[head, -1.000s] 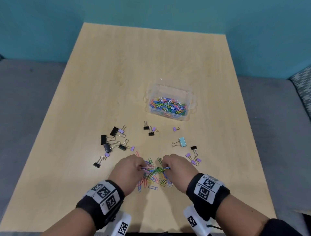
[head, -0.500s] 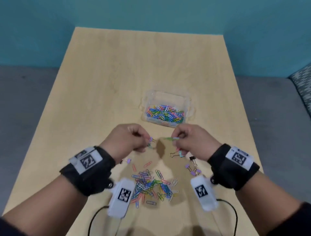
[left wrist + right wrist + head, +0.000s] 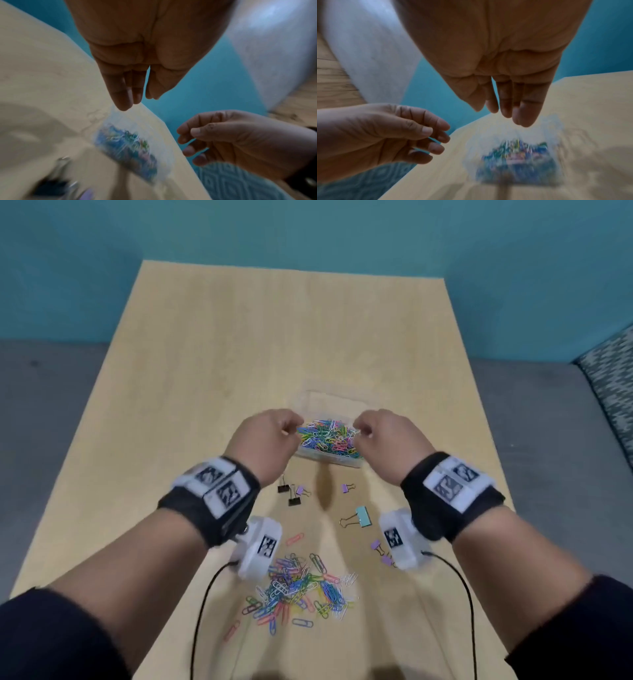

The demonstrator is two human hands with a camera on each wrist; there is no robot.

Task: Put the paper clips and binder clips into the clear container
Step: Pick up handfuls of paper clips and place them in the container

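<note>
The clear container (image 3: 334, 398) sits mid-table, holding many coloured paper clips; the wrist views show it blurred (image 3: 126, 147) (image 3: 513, 155). Both hands hover just above it. My left hand (image 3: 291, 429) is over its left end and my right hand (image 3: 363, 429) over its right end. In the wrist views the left hand's fingers (image 3: 126, 100) and the right hand's fingers (image 3: 523, 116) hang loosely downward with nothing between them. A pile of loose paper clips (image 3: 298, 587) lies near the front edge. Black binder clips (image 3: 289, 494), a teal one (image 3: 363, 516) and purple ones (image 3: 347, 487) lie between pile and container.
The wooden table (image 3: 239, 354) stretches bare beyond the container, with a teal wall behind it. Grey floor lies on both sides, and a patterned cushion (image 3: 613, 392) at the right. Black cables (image 3: 202, 611) trail from the wrist cameras over the front edge.
Both hands rose from the paper clip pile, pinching clips, and travelled away from me to above the container. The clips seen in their fingers earlier are no longer there, and the fingers have loosened.
</note>
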